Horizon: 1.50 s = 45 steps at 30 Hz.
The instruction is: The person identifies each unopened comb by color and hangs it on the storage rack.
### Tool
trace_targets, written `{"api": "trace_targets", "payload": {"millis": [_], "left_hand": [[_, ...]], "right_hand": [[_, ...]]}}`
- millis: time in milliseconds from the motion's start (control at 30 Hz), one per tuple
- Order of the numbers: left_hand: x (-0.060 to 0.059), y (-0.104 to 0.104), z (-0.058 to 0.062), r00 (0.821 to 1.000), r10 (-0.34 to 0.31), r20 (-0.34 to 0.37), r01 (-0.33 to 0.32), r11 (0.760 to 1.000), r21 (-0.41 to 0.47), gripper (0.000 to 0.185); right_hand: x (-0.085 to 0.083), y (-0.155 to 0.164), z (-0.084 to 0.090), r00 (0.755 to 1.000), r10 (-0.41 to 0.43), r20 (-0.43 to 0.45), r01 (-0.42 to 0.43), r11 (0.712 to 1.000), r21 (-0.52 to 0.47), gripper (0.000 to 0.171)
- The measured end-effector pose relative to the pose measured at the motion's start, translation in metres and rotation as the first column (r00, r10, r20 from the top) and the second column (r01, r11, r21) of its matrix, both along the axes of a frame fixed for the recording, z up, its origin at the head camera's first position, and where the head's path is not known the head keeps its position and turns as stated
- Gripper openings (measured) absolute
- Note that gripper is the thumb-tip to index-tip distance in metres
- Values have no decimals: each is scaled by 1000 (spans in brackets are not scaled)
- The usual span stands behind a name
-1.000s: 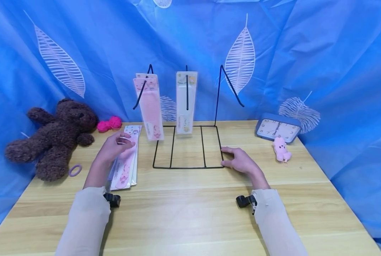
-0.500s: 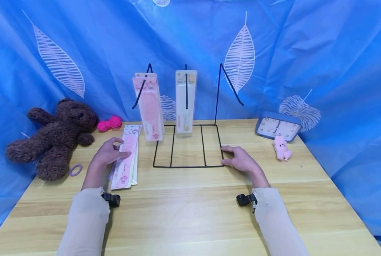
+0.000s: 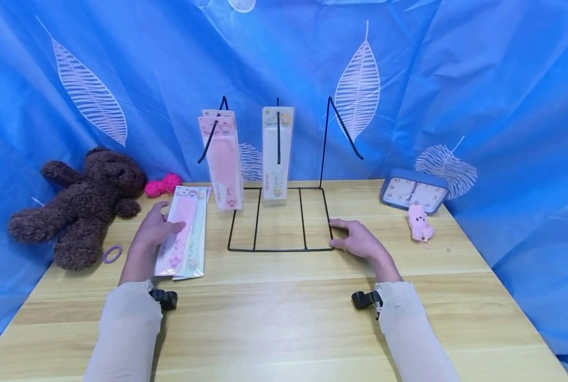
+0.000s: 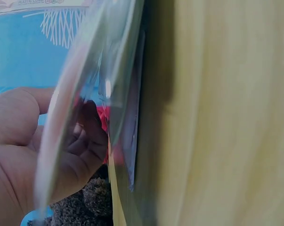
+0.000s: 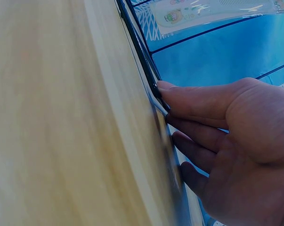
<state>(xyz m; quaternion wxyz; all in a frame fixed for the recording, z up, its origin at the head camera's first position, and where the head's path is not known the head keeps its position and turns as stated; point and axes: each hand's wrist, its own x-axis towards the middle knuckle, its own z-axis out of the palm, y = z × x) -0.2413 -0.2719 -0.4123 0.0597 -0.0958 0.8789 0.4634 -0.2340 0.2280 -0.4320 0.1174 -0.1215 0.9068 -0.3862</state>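
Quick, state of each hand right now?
Left hand: holding a pink comb package.
Right hand: open, touching the black wire rack.

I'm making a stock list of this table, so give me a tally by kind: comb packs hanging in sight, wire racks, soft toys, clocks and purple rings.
Hanging comb packs in sight: 3
Wire rack: 1
Soft toys, a brown bear and a small pink figure: 2
Clock: 1
Purple ring: 1
Total: 8

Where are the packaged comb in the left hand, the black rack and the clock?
Packaged comb (image 3: 179, 239): head view, its pink middle.
Black rack (image 3: 280, 250): head view, the base's front bar.
Clock (image 3: 415, 193): head view, its white dial.
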Motion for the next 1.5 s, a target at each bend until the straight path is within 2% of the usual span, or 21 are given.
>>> {"api": "trace_targets", "payload": {"millis": [200,467,633,700,800,967,1067,1133,1300,1400,1500], "left_hand": [[0,-3,2,997,49,-62,-46,998,40,70],[5,-4,16,988,103,-119,-94,992,83,63],[8,-2,26,976,180,-125,-157,972,176,52],[8,-1,30,961,216,-170,-175,958,226,45],[9,1,34,920,272,-283,-173,928,331,36],[12,5,40,825,349,-444,-86,855,512,27],[16,7,45,775,366,-515,-37,840,541,26],[19,8,49,749,365,-553,-15,844,537,24],[29,7,56,700,340,-628,61,847,528,20],[34,9,61,651,326,-686,164,822,546,19],[37,13,68,593,312,-742,287,780,557,19]], "right_hand": [[0,1,-1,1000,5,-1,-5,1000,-4,62],[0,1,-1,1000,10,-6,-10,1000,-6,62],[0,2,-2,1000,8,-2,-8,1000,-11,61],[0,2,-2,1000,11,-4,-11,1000,-10,61],[0,2,-1,1000,13,-8,-13,1000,-9,61],[0,2,0,1000,13,-3,-13,1000,-9,62],[0,2,0,1000,12,-3,-12,1000,-1,62],[1,2,0,1000,8,-4,-8,1000,0,62],[0,1,0,1000,12,-6,-12,1000,0,62],[0,1,0,1000,17,-6,-17,1000,2,62],[0,0,1,1000,12,-11,-12,1000,5,63]]}}
